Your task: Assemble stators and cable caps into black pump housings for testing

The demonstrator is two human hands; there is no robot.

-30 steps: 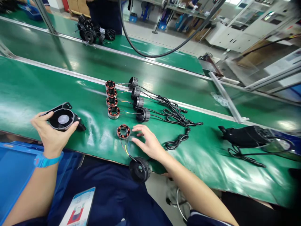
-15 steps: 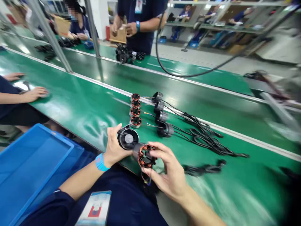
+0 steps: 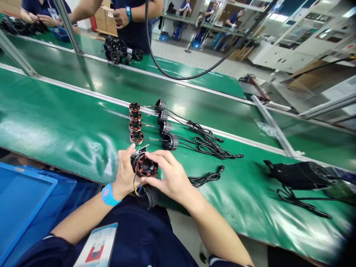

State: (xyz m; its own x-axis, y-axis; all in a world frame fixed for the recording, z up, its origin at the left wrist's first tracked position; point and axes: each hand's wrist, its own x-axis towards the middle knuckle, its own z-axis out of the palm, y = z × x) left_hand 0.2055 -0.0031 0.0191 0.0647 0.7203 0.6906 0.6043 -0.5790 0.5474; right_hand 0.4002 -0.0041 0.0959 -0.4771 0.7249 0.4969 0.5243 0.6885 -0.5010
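My left hand grips a black fan housing at the near edge of the green belt. My right hand presses a copper-wound stator into that housing. Coloured wires run down from the stator to a black round cap hanging below my hands. A black cord trails right from it across the belt.
Several stators with wired black caps and tangled cords lie in a row beyond my hands. A black device lies at right. A blue crate stands at left. Other people work across the far belt beside black parts.
My right hand has brought the stator onto the housing held in my left hand. The head has turned back to the right; earlier the stator lay on the belt.
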